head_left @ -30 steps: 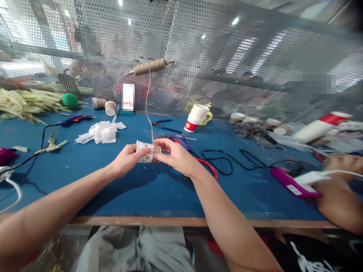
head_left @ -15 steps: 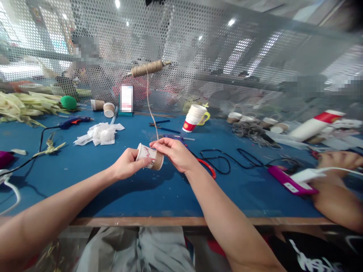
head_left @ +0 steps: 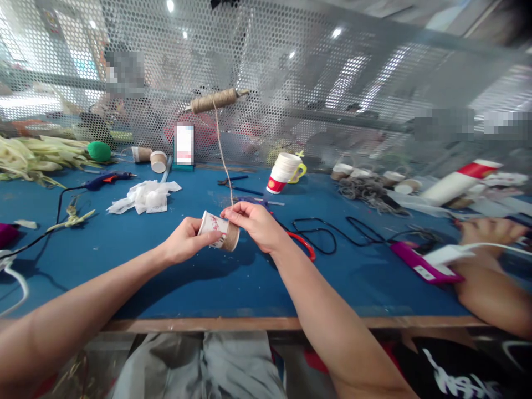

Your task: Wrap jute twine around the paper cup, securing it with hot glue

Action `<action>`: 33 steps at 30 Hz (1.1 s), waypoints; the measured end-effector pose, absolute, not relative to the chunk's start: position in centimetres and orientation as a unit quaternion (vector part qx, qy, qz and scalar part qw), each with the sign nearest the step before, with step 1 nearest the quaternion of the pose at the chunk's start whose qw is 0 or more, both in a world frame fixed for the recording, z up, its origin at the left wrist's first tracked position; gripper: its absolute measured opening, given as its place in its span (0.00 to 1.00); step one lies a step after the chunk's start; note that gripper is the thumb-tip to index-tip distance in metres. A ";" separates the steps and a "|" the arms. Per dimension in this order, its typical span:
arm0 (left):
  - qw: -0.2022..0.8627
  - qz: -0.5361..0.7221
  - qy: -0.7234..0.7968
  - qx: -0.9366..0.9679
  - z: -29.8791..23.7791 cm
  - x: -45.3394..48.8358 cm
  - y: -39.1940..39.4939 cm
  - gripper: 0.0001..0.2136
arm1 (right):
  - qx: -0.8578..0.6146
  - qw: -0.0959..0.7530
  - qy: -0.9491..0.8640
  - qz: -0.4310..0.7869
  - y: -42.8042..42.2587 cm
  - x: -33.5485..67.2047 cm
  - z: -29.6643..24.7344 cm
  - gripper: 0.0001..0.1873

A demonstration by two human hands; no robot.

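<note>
— Most of what we looked down on was the blue table (head_left: 208, 288), with a perforated metal screen (head_left: 332, 83) standing along its far edge.

— And what did we find on it, big things first?

— Pale husks (head_left: 33, 158) lay heaped at the far left, and a tangle of black cable (head_left: 332, 233) ran right of centre. A co-worker's hand (head_left: 490, 230) rested at the right edge, near a magenta device (head_left: 419, 265). A stack of white cups (head_left: 286, 170) stood toward the back. Some white wrapping (head_left: 143, 197) lay left of the middle, with a blue glue gun (head_left: 106, 178) behind it.

— Where was the twine?

— A spool of twine (head_left: 214, 101) hung on the screen, and one strand (head_left: 223, 160) ran down from it to our hands.

— What were our hands doing?

— Our left hand (head_left: 185, 241) gripped the paper cup (head_left: 216, 228) by its mouth end, fingers curled around the wall and thumb on the near side. We held the cup on its side above the middle of the table, clear of the surface. Its base end, already wound in twine, pointed right.

— And the right?

— Our right hand (head_left: 257, 224) pinched the strand between thumb and forefinger, right at the cup's wrapped end. The other fingers were curled loosely behind. Red-handled scissors (head_left: 305, 246) lay on the table just beyond that wrist.
</note>
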State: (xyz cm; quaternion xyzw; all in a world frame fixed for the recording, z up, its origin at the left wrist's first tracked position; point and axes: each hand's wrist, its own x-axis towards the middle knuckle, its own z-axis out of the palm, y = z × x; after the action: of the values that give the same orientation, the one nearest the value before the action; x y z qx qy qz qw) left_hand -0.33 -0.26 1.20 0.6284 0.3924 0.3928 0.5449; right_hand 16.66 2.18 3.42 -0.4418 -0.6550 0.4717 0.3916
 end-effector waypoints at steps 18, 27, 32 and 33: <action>0.518 0.382 0.411 0.645 0.8 -0.5 0.3 0.14 | -0.457 0.409 -0.697 0.371 2.0 17.0 3.7 0.10; 0.529 0.374 0.406 0.644 1.2 -0.2 0.0 0.13 | -0.466 0.391 -0.715 0.345 2.3 17.1 3.2 0.10; 0.508 0.371 0.405 0.664 1.2 -0.3 -0.1 0.14 | -0.467 0.376 -0.723 0.342 2.3 16.9 3.0 0.11; 0.504 0.372 0.405 0.666 1.1 -0.3 -0.2 0.14 | -0.469 0.374 -0.723 0.344 2.3 16.8 3.0 0.11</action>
State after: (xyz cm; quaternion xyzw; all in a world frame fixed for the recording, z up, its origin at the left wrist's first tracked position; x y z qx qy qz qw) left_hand -0.28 -0.16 1.15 0.6665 0.4049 0.3718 0.5036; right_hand 16.85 2.27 3.05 -0.4686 -0.7229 0.3437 0.3737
